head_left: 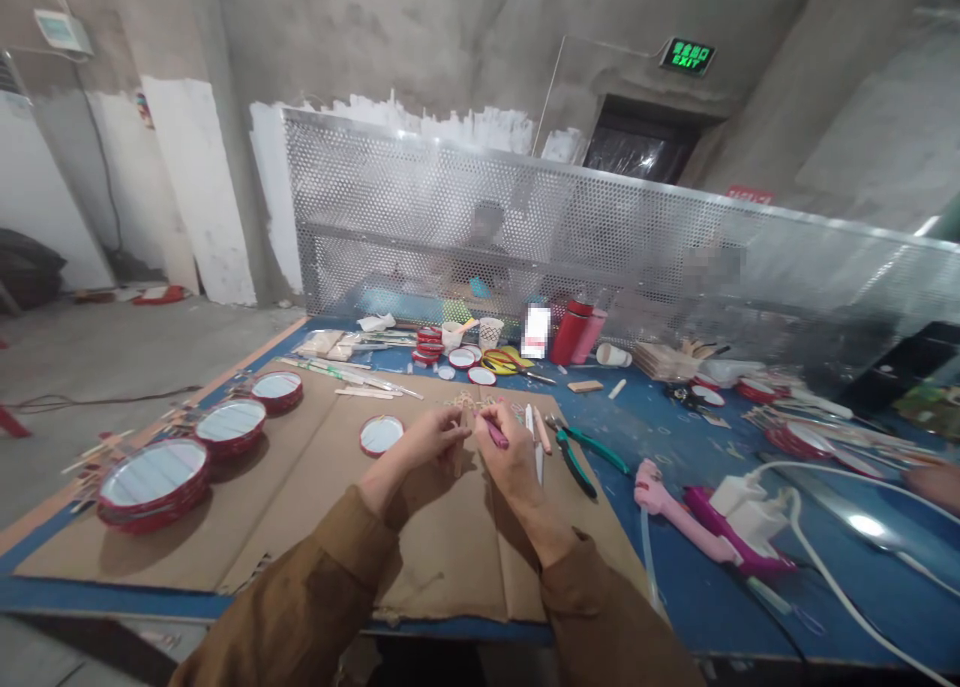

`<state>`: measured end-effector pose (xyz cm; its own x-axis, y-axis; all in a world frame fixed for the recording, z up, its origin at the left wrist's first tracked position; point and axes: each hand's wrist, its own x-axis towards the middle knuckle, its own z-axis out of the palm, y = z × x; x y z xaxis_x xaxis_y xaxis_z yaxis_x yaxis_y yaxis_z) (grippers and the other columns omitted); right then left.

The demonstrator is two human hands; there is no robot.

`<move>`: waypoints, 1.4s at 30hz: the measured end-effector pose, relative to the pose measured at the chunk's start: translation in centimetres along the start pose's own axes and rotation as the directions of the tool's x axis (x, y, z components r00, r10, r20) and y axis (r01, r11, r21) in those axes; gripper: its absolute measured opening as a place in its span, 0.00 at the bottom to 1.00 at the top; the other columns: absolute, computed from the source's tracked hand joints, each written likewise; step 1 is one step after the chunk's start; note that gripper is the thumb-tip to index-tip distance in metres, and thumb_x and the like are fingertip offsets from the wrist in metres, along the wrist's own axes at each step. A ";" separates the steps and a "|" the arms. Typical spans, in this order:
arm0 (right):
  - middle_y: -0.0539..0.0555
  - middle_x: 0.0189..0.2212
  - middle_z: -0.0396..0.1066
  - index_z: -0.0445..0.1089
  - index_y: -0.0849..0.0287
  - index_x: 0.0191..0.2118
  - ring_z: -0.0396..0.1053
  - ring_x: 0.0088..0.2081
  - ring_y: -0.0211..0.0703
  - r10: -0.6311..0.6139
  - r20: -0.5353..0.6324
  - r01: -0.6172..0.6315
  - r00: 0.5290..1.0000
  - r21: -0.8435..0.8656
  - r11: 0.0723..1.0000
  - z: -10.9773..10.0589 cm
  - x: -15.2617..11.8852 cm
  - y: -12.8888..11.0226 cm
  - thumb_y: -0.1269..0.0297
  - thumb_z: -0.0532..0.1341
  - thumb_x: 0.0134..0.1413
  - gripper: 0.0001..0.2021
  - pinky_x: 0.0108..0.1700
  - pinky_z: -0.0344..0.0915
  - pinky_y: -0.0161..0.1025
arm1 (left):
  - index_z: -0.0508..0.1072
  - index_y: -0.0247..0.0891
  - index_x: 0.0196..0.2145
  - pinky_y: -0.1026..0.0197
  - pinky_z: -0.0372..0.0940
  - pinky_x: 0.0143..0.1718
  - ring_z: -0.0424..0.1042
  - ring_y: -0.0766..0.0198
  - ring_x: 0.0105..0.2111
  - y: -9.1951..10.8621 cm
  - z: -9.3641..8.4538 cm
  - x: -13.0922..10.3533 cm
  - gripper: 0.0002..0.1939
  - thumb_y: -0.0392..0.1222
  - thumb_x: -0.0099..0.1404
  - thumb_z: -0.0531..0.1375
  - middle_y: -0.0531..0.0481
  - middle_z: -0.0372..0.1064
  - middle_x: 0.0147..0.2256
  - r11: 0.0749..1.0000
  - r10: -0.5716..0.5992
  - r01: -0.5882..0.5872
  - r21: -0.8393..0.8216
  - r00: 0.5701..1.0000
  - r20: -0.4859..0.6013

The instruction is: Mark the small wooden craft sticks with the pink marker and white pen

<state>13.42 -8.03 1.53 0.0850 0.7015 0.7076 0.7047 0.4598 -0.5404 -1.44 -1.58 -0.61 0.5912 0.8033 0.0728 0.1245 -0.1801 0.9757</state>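
Note:
Over the cardboard sheet (442,567), my left hand (427,442) is closed in a pinch, its fingertips on something small and pale that I cannot make out. My right hand (514,457) grips a pink-purple pen-like tool (493,431), its tip hidden near the left fingertips. Just left of my hands lies a round red-rimmed disc with a white top (381,435). Right of my right hand are a few slim tools, among them a white stick (538,447), and green-handled pliers (576,457).
Stacks of red-rimmed discs (154,487) line the left side. A pink glue gun (686,512) and a magenta power strip (761,557) with white cables sit at right. A red bottle (571,333) and paper cups (490,331) stand before a perforated metal screen (390,197).

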 end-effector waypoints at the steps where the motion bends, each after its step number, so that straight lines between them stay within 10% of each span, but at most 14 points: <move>1: 0.50 0.24 0.73 0.69 0.56 0.33 0.70 0.26 0.41 0.004 -0.002 -0.004 1.000 0.002 1.000 0.0 0.0 0.0 0.61 0.57 0.60 0.07 0.34 0.66 0.36 | 0.64 0.39 0.30 0.66 0.60 0.16 0.65 0.67 0.14 0.0 0.0 0.0 0.15 0.52 0.62 0.62 0.56 0.62 0.16 1.000 0.005 -0.005 0.003 1.000 -0.004; 26: 0.56 0.39 0.79 0.73 0.55 0.40 0.76 0.42 0.47 -0.115 0.013 0.115 0.993 0.008 0.993 -0.1 0.3 0.0 0.65 0.55 0.63 0.09 0.45 0.70 0.43 | 0.68 0.37 0.28 0.66 0.57 0.18 0.64 0.68 0.15 -0.5 -0.1 0.1 0.16 0.53 0.62 0.62 0.54 0.62 0.16 0.998 0.020 -0.020 0.054 1.000 0.004; 42: 0.52 0.29 0.76 0.70 0.54 0.33 0.72 0.33 0.44 -0.013 -0.016 0.012 1.000 -0.011 1.000 -0.5 0.3 -0.8 0.60 0.56 0.62 0.09 0.41 0.66 0.40 | 0.68 0.38 0.30 0.68 0.55 0.19 0.60 0.71 0.17 -1.1 0.2 0.1 0.13 0.51 0.62 0.62 0.56 0.60 0.18 0.999 0.044 -0.044 -0.004 0.998 -0.041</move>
<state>13.23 -8.42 2.42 0.0871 0.6870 0.7214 0.7135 0.4624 -0.5265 -1.34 -1.44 -1.68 0.5633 0.8169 0.1238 0.0952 -0.2130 0.9724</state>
